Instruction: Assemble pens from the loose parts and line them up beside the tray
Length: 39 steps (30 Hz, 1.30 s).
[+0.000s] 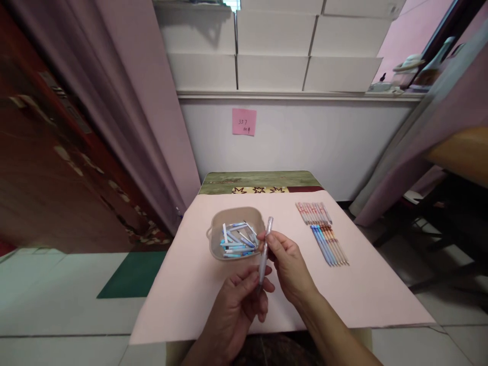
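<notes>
Both of my hands grip one slim, pale grey-white pen (264,262), tilted slightly over the front half of the table. My left hand (244,295) pinches its lower end between thumb and fingers. Higher up, the thumb and fingers of my right hand (284,254) close round the pen near its top. Just beyond my hands stands a beige plastic basin (216,221) holding several loose pens (238,241), blue, white and clear. To the right lie two rows: pens with red-and-white markings (313,212) behind, blue pens (323,246) and brown-topped pens (336,245) in front.
Pale pink paper (183,305) covers the table, its green patterned back edge (259,179) showing. A pink note (244,122) is stuck to the wall under stacked white boxes (272,71). Curtains hang on both sides; a dark stool (450,218) stands at right.
</notes>
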Each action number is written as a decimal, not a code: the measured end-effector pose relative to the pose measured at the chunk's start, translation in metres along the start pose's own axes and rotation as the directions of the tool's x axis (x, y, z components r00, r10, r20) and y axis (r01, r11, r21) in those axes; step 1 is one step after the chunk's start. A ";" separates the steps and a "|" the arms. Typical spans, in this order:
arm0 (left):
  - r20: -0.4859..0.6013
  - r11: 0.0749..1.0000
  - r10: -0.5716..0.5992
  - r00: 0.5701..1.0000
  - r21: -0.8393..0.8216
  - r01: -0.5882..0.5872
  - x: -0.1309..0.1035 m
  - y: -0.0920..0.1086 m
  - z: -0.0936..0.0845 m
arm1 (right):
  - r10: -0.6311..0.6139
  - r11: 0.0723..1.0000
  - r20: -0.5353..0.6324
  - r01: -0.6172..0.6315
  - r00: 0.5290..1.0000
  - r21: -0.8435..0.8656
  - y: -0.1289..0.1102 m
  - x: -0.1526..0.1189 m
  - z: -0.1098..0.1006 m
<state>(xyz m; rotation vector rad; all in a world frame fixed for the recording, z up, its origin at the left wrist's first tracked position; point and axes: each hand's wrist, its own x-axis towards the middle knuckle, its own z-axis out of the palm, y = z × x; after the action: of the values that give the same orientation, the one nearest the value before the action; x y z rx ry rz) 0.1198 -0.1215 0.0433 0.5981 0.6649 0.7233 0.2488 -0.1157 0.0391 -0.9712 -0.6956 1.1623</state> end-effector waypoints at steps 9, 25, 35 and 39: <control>-0.024 0.999 -0.021 0.999 0.035 0.022 0.001 -0.011 -0.004 | 0.028 0.999 0.028 -0.029 0.999 0.030 0.008 -0.003 -0.003; -0.212 0.940 0.325 0.922 0.180 -0.291 0.038 -0.010 -0.014 | -0.128 0.914 0.037 0.132 0.991 -0.383 0.021 0.000 -0.018; -0.204 0.952 0.303 0.931 0.112 -0.285 0.044 0.008 -0.013 | -0.026 0.939 0.141 0.073 0.990 -0.337 0.044 -0.016 -0.012; -0.281 0.932 0.358 0.891 0.163 -0.323 0.054 0.026 -0.014 | 0.008 0.938 0.151 0.045 0.989 -0.343 0.046 -0.013 -0.014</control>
<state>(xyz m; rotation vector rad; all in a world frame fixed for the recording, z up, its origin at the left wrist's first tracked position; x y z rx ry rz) 0.1301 -0.0614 0.0346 0.7240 0.9046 1.1298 0.2375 -0.1279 -0.0083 -1.1750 -1.0547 1.1250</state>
